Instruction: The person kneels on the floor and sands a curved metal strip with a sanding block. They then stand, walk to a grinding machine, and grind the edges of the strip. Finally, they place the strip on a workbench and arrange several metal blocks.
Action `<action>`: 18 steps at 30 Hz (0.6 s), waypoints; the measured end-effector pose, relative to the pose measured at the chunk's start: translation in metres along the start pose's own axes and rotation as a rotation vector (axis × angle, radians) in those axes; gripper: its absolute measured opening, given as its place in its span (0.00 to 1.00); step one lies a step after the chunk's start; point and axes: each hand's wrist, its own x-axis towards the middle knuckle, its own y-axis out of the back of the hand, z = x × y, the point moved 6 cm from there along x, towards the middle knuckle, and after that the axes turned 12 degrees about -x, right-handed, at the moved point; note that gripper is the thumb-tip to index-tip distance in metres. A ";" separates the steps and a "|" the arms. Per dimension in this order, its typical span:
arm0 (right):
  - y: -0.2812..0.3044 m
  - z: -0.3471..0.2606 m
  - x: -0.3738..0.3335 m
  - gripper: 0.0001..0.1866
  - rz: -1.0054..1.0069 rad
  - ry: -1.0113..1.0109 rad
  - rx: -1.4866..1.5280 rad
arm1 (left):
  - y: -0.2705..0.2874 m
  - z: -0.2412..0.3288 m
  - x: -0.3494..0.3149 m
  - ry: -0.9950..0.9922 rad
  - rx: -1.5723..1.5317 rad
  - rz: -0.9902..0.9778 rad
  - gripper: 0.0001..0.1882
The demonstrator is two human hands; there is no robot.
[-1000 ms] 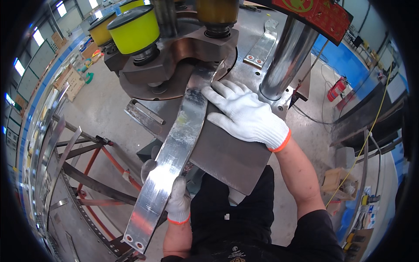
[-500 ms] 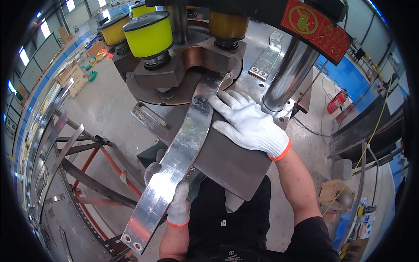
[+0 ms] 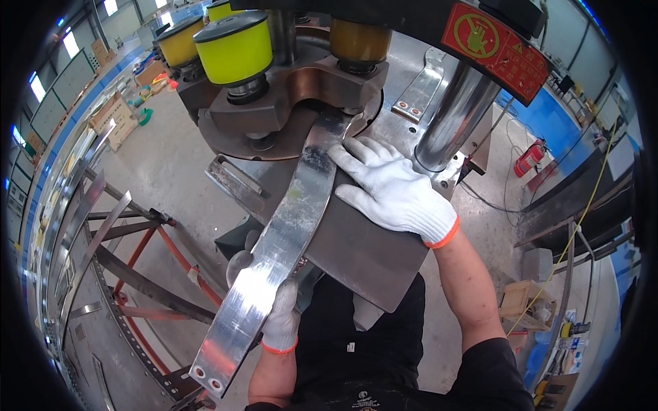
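Note:
A long curved metal strip (image 3: 291, 205) with two copper-ringed holes at its near end slants from the lower left up into a press. My left hand (image 3: 279, 308), in a white glove with an orange cuff, is closed around the strip's lower half from beneath; the strip covers part of its fingers. My gloved right hand (image 3: 391, 185) lies palm down with fingers outstretched on the dark steel plate (image 3: 384, 260), fingertips at the strip's right edge. The strip's far end reaches under the press tooling (image 3: 295, 96) and is partly hidden there.
Yellow-green cylinders (image 3: 233, 51) top the tooling. Right of it stand a polished steel column (image 3: 452, 116) and a red warning sign (image 3: 497, 48). Another metal strip (image 3: 421, 85) lies on the press bed. A rack of curved strips (image 3: 75, 226) is at left, a fire extinguisher (image 3: 529, 157) at far right.
Almost nothing differs. My right hand has shifted very slightly right, still flat beside the strip; my left hand keeps its hold.

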 end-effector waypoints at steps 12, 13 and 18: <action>0.000 0.001 0.000 0.32 -0.013 0.000 0.014 | -0.011 0.005 0.008 -0.018 -0.062 0.033 0.43; 0.000 0.001 0.000 0.32 -0.014 -0.001 0.013 | -0.012 0.006 0.009 -0.022 -0.072 0.024 0.43; -0.002 0.000 0.000 0.33 -0.018 -0.010 0.030 | -0.018 0.011 0.010 -0.044 -0.101 -0.014 0.39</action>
